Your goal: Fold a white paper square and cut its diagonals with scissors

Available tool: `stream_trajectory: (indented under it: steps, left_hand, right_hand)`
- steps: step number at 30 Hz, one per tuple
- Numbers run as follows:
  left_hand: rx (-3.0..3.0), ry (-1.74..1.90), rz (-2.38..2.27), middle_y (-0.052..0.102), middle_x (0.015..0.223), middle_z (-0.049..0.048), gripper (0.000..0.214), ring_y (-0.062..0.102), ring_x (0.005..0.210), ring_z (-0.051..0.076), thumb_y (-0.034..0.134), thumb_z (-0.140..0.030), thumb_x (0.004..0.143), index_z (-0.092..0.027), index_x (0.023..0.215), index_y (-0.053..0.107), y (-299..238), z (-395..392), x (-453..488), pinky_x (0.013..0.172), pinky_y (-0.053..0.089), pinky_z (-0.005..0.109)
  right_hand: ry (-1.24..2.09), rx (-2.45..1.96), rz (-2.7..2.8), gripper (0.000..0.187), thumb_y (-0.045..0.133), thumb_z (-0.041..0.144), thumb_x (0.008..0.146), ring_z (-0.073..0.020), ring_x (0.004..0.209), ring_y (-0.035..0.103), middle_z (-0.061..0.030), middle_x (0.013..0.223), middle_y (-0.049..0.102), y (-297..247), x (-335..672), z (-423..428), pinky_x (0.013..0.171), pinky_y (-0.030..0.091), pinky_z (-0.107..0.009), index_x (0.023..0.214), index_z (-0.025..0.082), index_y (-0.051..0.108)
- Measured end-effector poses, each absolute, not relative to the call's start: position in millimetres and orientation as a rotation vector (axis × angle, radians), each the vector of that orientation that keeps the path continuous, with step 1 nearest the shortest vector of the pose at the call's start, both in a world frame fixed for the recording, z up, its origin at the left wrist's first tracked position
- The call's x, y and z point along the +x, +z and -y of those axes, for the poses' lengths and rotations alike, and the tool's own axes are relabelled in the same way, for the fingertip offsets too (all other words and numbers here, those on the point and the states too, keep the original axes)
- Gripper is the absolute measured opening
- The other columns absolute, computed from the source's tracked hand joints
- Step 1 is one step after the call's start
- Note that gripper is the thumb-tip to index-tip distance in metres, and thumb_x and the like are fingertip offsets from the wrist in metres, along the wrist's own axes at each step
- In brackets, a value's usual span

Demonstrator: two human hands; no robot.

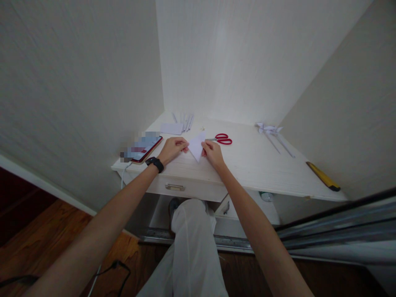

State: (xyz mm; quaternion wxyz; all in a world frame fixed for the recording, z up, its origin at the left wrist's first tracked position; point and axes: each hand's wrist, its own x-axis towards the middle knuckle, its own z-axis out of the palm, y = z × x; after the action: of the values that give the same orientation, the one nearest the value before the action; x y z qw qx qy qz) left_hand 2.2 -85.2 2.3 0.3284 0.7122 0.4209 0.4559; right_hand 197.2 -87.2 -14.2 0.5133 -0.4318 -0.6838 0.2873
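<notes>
A small piece of white paper (196, 147), with a pointed lower corner, is held just above the desk between my two hands. My left hand (174, 149), with a black watch on its wrist, pinches the left edge of the paper. On the opposite edge, my right hand (212, 153) grips it between thumb and fingers. Red-handled scissors (223, 139) lie just beyond my right hand, their blades pointing left. Behind my left hand rest a flat white paper sheet (171, 128) and several thin rolled paper sticks (187, 123).
A phone (145, 148) with a white cable lies at the left of the white desk (247, 165). Folded paper pieces on sticks (268, 128) lie at the back right. A yellow box cutter (322, 176) sits near the right wall. Below is a drawer handle (175, 187).
</notes>
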Motion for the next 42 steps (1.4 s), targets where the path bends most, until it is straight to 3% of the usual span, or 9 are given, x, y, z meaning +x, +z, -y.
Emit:
stream_trajectory:
  steps: [22,33,42]
  left_hand:
    - [1.877,1.158,-1.07,0.067,0.061,0.0033,0.022,0.058,0.058,0.014,0.063,-0.033,0.077,-0.016,0.064,0.065,-1.1,83.5,2.2,0.063,0.045,0.027]
    - [1.821,1.265,-1.07,0.067,0.063,0.0043,0.021,0.06,0.06,0.015,0.063,-0.034,0.077,-0.016,0.065,0.065,1.2,82.8,0.7,0.064,0.045,0.027]
    - [1.827,1.262,-1.065,0.067,0.062,0.0041,0.023,0.059,0.06,0.015,0.063,-0.035,0.077,-0.016,0.064,0.065,-1.0,81.0,0.2,0.063,0.045,0.027]
  right_hand:
    - [0.622,-1.089,1.647,0.038,0.05,0.045,0.087,-0.0121,0.046,0.045,0.0037,0.047,0.047,-14.8,198.9,84.3,0.053,0.035,-0.026,0.058,0.021,0.048]
    - [0.73,-1.052,1.66,0.041,0.048,0.052,0.088,-0.0124,0.047,0.047,0.0023,0.048,0.052,-13.4,196.2,89.0,0.052,0.037,-0.025,0.061,0.021,0.049]
    - [0.685,-1.009,1.681,0.036,0.05,0.042,0.088,-0.0125,0.046,0.048,0.0026,0.048,0.052,-20.0,198.8,81.6,0.055,0.038,-0.026,0.059,0.021,0.05]
